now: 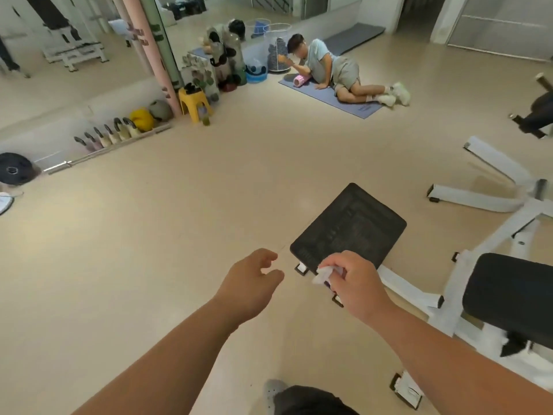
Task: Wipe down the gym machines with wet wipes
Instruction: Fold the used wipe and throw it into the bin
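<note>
Pinching one small, crumpled white wet wipe (324,274) in curled fingers, the right hand (357,284) is hovering at the near edge of the single black ribbed footplate (350,226), while the left hand (254,280) is hanging loosely curled, holding nothing, just left of that plate.

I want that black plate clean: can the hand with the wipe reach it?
Probably yes. The right hand pinches the wet wipe right by the near edge of the black plate, and nothing shows between them.
</note>
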{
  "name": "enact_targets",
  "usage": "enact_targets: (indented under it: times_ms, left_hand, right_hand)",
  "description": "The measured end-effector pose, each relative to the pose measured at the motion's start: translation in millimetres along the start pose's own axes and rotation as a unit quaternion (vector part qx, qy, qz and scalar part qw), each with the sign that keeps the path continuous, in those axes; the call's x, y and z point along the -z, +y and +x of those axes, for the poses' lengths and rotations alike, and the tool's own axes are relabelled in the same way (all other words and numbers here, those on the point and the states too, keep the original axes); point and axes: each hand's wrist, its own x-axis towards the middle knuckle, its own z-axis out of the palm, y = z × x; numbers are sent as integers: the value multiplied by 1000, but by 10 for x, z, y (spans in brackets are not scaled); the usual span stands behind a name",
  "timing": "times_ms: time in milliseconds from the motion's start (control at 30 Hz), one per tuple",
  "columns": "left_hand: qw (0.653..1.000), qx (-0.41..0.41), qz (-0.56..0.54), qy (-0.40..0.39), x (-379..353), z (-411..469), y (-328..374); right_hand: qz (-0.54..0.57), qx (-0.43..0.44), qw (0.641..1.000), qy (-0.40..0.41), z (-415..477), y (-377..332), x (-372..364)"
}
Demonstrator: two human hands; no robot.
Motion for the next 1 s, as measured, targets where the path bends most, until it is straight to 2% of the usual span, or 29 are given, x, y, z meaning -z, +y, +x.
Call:
enact_targets:
  times_ms: [133, 233, 367, 433, 500, 600, 700, 833, 1000]
  left_hand:
    - [969, -112, 218, -13, 398, 1016, 322]
    - [933, -197, 298, -38, 612, 1892, 678]
    - [876, -289, 377, -86, 827, 2974, 1071]
    - [850, -341, 390, -98, 952, 3537, 1216]
    - [839, -370, 381, -118, 1106, 4108, 1314]
    - [820, -384, 378, -191, 1334, 4772, 1426]
    - [783, -425, 390, -234, 1388, 5347, 1755]
    - [742, -479, 392, -260, 1129, 6103, 2448]
    - [694, -524, 398, -292, 506, 6870, 3346]
  right_hand:
    - [-66, -102, 990, 68, 749, -6, 187]
    - [-114, -153, 975, 119, 1322, -17, 345]
    - [-121, -218, 956, 157, 1999, -13, 469]
    - [-121, -252, 936, 215, 2321, -5, 374]
    - [-112, -300, 908, 268, 2597, -28, 180]
    - [-91, -393, 863, 304, 2862, -146, -130]
    - [-102, -438, 824, 345, 3186, -261, -146]
    - [-84, -470, 763, 436, 3811, -228, 40]
    - [-68, -487, 705, 511, 4528, 104, 551]
